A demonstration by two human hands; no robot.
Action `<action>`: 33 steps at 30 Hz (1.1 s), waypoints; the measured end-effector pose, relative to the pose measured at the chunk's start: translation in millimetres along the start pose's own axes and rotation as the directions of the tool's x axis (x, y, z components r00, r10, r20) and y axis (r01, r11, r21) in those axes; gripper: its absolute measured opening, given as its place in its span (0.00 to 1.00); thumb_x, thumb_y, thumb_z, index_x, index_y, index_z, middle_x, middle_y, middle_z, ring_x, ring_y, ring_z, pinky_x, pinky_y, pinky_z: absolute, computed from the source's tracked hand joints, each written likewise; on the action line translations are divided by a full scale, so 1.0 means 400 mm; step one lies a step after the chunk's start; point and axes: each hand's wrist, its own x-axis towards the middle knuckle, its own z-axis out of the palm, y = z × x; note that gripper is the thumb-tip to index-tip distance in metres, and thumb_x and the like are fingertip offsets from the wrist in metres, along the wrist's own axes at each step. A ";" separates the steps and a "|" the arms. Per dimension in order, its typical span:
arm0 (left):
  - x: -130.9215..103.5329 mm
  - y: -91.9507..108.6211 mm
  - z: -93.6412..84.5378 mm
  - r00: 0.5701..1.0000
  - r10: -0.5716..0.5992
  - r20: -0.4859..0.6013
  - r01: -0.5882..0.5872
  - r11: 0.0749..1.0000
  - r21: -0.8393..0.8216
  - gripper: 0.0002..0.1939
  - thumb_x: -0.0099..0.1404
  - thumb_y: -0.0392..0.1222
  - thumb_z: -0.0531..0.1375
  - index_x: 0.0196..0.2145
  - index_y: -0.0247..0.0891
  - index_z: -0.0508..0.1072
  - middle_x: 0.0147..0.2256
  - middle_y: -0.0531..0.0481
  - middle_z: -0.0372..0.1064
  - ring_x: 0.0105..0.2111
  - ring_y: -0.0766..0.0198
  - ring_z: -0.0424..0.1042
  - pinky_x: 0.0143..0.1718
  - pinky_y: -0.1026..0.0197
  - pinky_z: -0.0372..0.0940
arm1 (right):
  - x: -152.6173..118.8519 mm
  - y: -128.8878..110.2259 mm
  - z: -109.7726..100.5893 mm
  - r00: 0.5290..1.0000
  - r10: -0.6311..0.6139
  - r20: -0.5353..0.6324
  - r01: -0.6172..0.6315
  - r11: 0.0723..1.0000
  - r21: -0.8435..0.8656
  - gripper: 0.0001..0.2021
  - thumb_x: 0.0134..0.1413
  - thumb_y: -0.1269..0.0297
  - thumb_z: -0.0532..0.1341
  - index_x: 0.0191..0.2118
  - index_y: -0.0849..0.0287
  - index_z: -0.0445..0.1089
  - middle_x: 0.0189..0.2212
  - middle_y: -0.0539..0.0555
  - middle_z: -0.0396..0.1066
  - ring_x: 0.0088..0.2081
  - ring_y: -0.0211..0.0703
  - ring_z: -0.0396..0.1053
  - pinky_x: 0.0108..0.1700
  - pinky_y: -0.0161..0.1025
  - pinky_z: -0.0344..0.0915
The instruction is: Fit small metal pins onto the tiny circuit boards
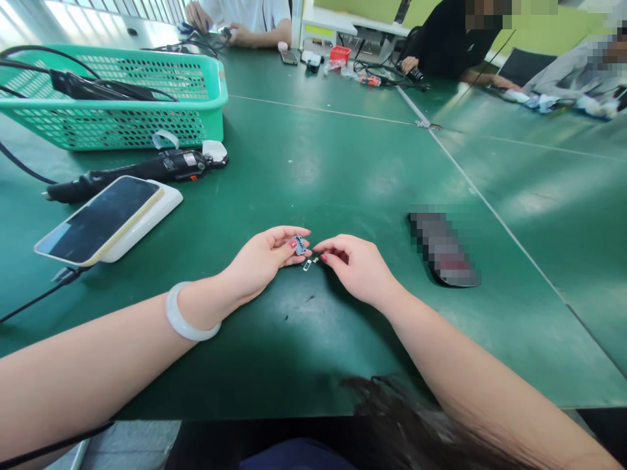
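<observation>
Between the thumb and fingers of my left hand [259,261], near the middle of the frame, I am pinching a small grey-blue part [300,245], with its hollow side turned partly to view. My right hand [362,267] is just beside it, its thumb and index finger almost together at a tiny pale piece [315,260]; whether they are gripping this piece or only stand next to it, I cannot tell. A small white frame-shaped piece [307,266] is just below the grey-blue part. I judge that the part is very light and rather stiff, probably of plastic, so a gentle pinch on its outer edges should be enough; its thin inner walls may be fragile, and I would not press there. The tiny piece could slip easily, so it is better to take it by the sides, with the fingertips only. About containers: at the upper left of the frame a green perforated basket [222,85] stands on the tabletop [343,176], and in it lies a long black thing [93,87] among dark cables [27,64]. At the top centre there is also a small red box [341,55], but what it contains is too small for me to see.
</observation>
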 end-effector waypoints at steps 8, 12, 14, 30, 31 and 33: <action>-0.009 -0.003 -0.003 0.994 0.021 0.105 -0.035 0.990 0.136 0.19 0.59 0.36 0.63 0.49 0.36 0.73 0.39 0.47 0.77 0.40 0.64 0.75 0.53 0.54 0.64 | 0.008 -0.002 0.008 0.976 0.203 0.079 -0.208 0.758 0.618 0.05 0.49 0.67 0.62 0.34 0.59 0.73 0.25 0.49 0.72 0.26 0.33 0.67 0.31 0.36 0.67; -0.008 -0.006 -0.005 0.988 0.009 0.153 -0.024 0.995 0.099 0.25 0.56 0.33 0.65 0.52 0.36 0.70 0.42 0.46 0.77 0.44 0.63 0.75 0.55 0.54 0.64 | 0.010 -0.001 0.017 0.967 0.230 0.113 -0.240 0.662 0.710 0.07 0.45 0.66 0.65 0.33 0.60 0.74 0.25 0.49 0.74 0.25 0.33 0.68 0.32 0.37 0.69; -0.009 -0.007 -0.004 0.986 0.007 0.166 -0.024 0.995 0.100 0.26 0.55 0.32 0.65 0.53 0.36 0.70 0.42 0.46 0.78 0.44 0.62 0.76 0.55 0.54 0.65 | 0.009 -0.002 0.020 0.965 0.240 0.109 -0.243 0.650 0.720 0.08 0.43 0.65 0.67 0.32 0.61 0.74 0.24 0.49 0.74 0.25 0.33 0.69 0.32 0.37 0.70; -0.018 0.004 0.003 0.994 0.019 0.105 -0.044 0.970 0.240 0.22 0.60 0.40 0.63 0.52 0.37 0.72 0.43 0.47 0.78 0.44 0.61 0.75 0.54 0.55 0.65 | 0.004 -0.016 0.021 0.977 0.212 -0.006 -0.189 0.882 0.432 0.05 0.50 0.66 0.61 0.28 0.59 0.75 0.20 0.49 0.72 0.24 0.35 0.68 0.30 0.36 0.66; -0.018 0.005 0.003 0.995 0.022 0.102 -0.046 0.968 0.245 0.21 0.60 0.41 0.63 0.52 0.37 0.72 0.42 0.47 0.78 0.43 0.61 0.75 0.54 0.54 0.65 | 0.003 -0.017 0.020 0.982 0.186 -0.029 -0.162 0.914 0.373 0.06 0.51 0.66 0.61 0.28 0.58 0.75 0.21 0.48 0.72 0.24 0.36 0.68 0.31 0.36 0.66; -0.017 0.004 0.002 0.995 0.023 0.101 -0.048 0.966 0.255 0.21 0.60 0.41 0.63 0.52 0.38 0.72 0.42 0.48 0.78 0.42 0.62 0.75 0.53 0.54 0.65 | 0.000 -0.019 0.019 0.990 0.118 -0.074 -0.098 0.966 0.238 0.08 0.53 0.66 0.60 0.27 0.57 0.75 0.21 0.48 0.72 0.25 0.36 0.68 0.33 0.37 0.65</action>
